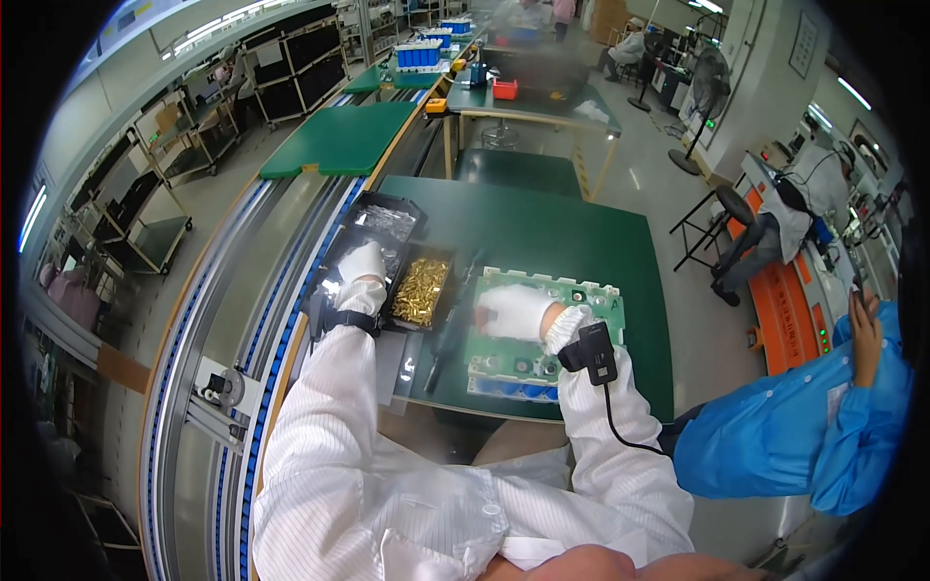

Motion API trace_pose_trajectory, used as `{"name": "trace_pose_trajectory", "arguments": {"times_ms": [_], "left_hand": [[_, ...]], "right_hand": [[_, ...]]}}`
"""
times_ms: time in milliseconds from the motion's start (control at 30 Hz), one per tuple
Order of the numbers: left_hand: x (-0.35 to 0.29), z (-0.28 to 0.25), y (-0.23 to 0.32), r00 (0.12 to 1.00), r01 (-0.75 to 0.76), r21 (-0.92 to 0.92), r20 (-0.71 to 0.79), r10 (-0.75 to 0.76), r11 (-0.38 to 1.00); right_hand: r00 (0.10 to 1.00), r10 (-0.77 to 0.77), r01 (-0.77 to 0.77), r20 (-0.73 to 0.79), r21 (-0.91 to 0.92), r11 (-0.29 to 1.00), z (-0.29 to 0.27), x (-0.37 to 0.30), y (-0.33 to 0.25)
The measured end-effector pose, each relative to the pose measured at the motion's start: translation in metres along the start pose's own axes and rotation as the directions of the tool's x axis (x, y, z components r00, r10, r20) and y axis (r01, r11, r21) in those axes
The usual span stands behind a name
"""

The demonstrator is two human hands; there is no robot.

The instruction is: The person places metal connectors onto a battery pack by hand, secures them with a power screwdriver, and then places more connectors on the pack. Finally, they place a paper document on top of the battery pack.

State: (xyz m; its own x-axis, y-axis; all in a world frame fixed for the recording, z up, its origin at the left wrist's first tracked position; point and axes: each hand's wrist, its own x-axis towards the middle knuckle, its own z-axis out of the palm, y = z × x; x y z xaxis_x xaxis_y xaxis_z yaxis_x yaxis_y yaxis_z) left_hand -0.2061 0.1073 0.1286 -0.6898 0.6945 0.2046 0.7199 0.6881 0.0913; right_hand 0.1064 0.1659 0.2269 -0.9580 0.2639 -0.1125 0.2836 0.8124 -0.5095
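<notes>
Reaching: left hand [361, 262] at black bins [416, 227] | right hand [513, 312] over green panel [499, 351] | grips unclear

The left hand [361, 261] is blurred beside the black bin [417, 229], its fingertips hidden, so whether it holds anything cannot be told. The right hand [518, 312] is smeared too; its palm side is out of sight, and it covers part of the pale green panel [593, 352]. Blue cylinders [523, 390] show only along the panel's near edge; what lies underneath is concealed. The brass pieces [420, 290] are too small to make out their exact form. The person in blue [765, 436] is cut off by the dark right rim.
</notes>
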Motion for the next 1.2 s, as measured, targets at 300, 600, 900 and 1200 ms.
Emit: {"name": "trace_pose_trajectory", "arguments": {"times_ms": [300, 600, 900, 1200], "left_hand": [[-0.032, -0.008, -0.001, 0.980, -0.059, -0.829, -0.156, -0.128, 0.556], [-0.163, -0.082, 0.076, 0.933, 0.290, -0.954, 0.264, 0.245, -0.079], [-0.193, -0.083, 0.085, 0.901, 0.344, -0.938, 0.319, 0.294, -0.034], [-0.186, -0.040, 0.044, 0.972, 0.139, -0.935, 0.191, 0.134, 0.326]], "right_hand": [[1.000, -0.009, 0.008, -0.019, -0.041, 0.999, 0.001, 0.000, -0.005], [0.933, -0.082, 0.178, -0.351, 0.251, 0.951, -0.004, -0.007, 0.000], [0.961, 0.103, -0.023, -0.258, 0.295, 0.955, 0.014, -0.028, -0.016], [0.981, 0.012, 0.024, -0.193, 0.184, 0.983, 0.021, -0.041, -0.028]]}}
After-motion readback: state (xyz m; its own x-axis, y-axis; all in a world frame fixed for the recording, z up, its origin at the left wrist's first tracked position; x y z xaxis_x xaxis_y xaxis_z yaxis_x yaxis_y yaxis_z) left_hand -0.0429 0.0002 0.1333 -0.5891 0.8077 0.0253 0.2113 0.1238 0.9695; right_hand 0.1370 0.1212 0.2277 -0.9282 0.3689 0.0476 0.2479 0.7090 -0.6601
